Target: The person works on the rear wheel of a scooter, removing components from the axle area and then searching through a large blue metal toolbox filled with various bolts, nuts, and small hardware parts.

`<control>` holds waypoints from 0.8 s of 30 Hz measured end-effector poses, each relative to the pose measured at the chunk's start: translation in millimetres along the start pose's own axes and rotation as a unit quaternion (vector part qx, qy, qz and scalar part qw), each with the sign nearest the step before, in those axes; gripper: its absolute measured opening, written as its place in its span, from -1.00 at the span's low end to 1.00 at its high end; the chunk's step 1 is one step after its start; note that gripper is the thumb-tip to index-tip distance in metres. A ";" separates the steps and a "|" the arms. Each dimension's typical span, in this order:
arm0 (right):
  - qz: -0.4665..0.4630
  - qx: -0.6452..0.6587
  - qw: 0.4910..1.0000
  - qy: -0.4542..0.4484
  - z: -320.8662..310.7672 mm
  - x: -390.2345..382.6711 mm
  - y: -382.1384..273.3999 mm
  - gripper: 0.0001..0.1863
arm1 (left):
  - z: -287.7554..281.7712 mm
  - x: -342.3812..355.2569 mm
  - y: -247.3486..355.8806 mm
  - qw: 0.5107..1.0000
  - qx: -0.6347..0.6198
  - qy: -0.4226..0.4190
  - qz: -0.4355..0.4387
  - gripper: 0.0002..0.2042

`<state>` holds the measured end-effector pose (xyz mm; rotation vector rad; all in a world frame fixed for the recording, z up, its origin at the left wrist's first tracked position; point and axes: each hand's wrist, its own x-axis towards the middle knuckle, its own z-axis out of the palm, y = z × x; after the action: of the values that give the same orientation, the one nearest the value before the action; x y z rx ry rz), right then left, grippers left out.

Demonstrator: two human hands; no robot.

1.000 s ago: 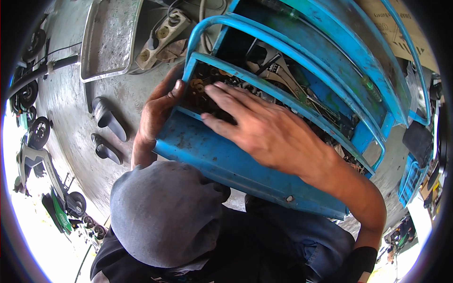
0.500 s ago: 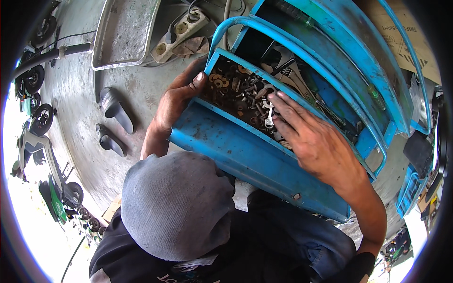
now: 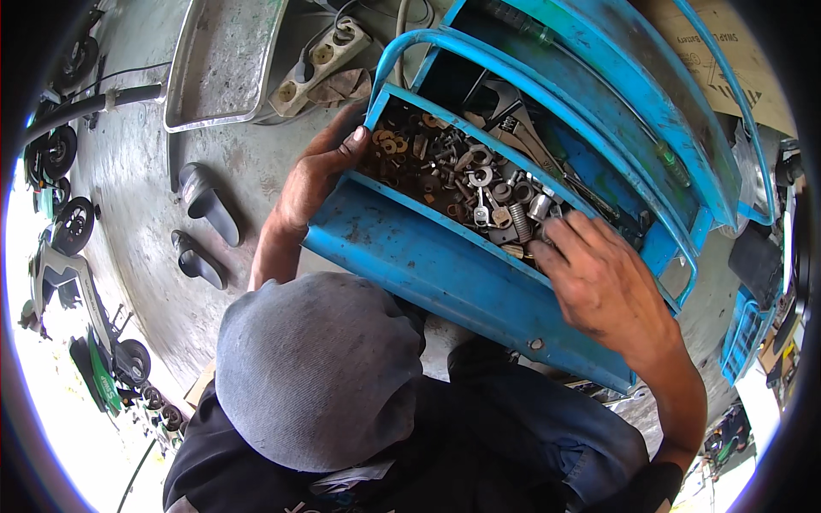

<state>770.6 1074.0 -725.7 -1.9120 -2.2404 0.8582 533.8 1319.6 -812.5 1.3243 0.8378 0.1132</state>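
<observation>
A blue metal toolbox (image 3: pixel 445 282) sits opened out before me. One of its trays (image 3: pixel 406 195) holds a heap of bolts, washers, nuts and small metal parts (image 3: pixel 462 175). My left hand (image 3: pixel 310 181) grips that tray's left end, thumb over the rim, its other fingers mostly hidden. At the right part of the same tray, my right hand (image 3: pixel 603 278) has its bent fingers apart among the loose hardware, and its fingertips are partly hidden. Two keys (image 3: pixel 490 209) and a coil spring (image 3: pixel 520 222) lie just left of its fingers.
Behind the tray, the toolbox's blue tube handle (image 3: pixel 513 73) arches over an adjustable wrench (image 3: pixel 517 120). A metal pan (image 3: pixel 218 68) and a power strip (image 3: pixel 321 64) lie at the far left. Black sandals (image 3: pixel 209 205) are on the concrete floor, and a cardboard box (image 3: pixel 727 60) stands far right.
My right hand has drawn back to the right along the tray and its fingers have bent. Keys, a spring and other parts that it covered now show. My left hand keeps its grip.
</observation>
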 end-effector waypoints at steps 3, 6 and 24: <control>0.058 0.025 0.998 -0.006 4.3 -24.1 -0.3 -0.59 | 5.8 -8.0 26.8 0.993 0.112 0.031 0.004 -0.39; 0.083 0.023 0.996 -0.007 11.9 -42.0 -2.6 -0.51 | 5.8 0.5 42.8 0.862 0.461 0.073 0.196 -0.47; 0.089 -0.127 0.981 0.112 65.6 -76.3 14.2 -0.61 | 63.6 36.2 65.3 0.494 0.700 -0.353 0.377 -0.65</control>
<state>773.7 980.3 -764.8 -2.2177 -2.1566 0.3579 621.9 1305.9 -771.8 2.8989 -0.7702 -0.5572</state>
